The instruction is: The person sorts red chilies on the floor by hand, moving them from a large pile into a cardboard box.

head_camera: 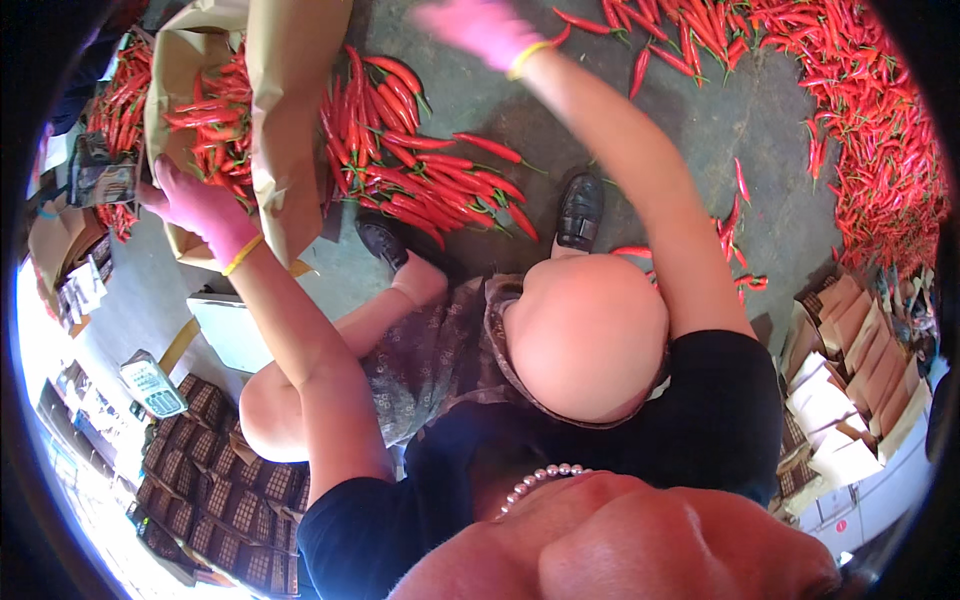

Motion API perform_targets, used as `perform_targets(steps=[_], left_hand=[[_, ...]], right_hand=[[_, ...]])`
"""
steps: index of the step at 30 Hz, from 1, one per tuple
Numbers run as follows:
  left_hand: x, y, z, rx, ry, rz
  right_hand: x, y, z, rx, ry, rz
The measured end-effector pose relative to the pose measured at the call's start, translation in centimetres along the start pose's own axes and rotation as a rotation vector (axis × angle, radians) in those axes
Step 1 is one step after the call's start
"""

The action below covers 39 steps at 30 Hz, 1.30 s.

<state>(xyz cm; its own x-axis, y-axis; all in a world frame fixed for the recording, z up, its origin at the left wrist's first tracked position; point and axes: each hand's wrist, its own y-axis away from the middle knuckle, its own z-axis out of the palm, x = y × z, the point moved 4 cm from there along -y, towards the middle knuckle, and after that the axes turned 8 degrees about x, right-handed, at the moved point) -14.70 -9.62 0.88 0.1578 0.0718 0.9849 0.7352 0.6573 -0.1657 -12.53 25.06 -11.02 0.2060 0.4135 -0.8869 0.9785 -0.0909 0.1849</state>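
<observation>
My left hand (201,208), in a pink glove with a yellow cuff, rests at the near left side of a container lined with brown paper (285,127). Whether its fingers grip the edge cannot be made out. Red chillies (217,120) with green stems lie inside the lining. At the top, my right hand (484,34), gloved the same way, is blurred over the floor, near a few loose chillies (585,22); its fingers are unclear. Between my hands, a fanned heap of red chillies (427,172) lies on the floor in front of my shoes.
A large chilli pile (877,135) spreads along the right. Stacked crates with brown paper (855,360) stand at lower right, more dark crates (217,487) at lower left. A scale platform (229,330) and its keypad display (154,384) are left of my knee. Chillies (727,232) lie scattered by my right arm.
</observation>
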Motion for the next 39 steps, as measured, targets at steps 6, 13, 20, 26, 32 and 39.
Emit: perform_targets(steps=[6, 13, 20, 26, 32, 39], left_hand=[[-5.9, 14.8, 9.0, -0.598, -0.226, 0.431], [-17.2, 30.1, 5.7, -1.646, -0.804, 1.074], [-16.9, 32.3, 9.4, -2.109, -1.219, 1.130], [-16.2, 36.8, 25.3, -1.449, -0.591, 0.965], [-17.7, 41.7, 34.1, -1.319, -0.530, 1.128], [-19.8, 39.0, 23.3, -1.229, -0.424, 0.945]], right_hand=[[20.2, 3.7, -10.2, 0.291, 1.200, 0.043], [19.1, 12.7, -13.9, 0.242, 0.878, -0.063], [22.5, 20.1, -10.8, -0.160, 0.846, -0.018], [22.3, 12.0, -20.7, 0.520, 0.609, 0.094], [27.3, 5.1, -21.1, 0.816, 0.502, 0.039], [22.7, 9.8, -11.4, 0.573, 0.424, -0.101]])
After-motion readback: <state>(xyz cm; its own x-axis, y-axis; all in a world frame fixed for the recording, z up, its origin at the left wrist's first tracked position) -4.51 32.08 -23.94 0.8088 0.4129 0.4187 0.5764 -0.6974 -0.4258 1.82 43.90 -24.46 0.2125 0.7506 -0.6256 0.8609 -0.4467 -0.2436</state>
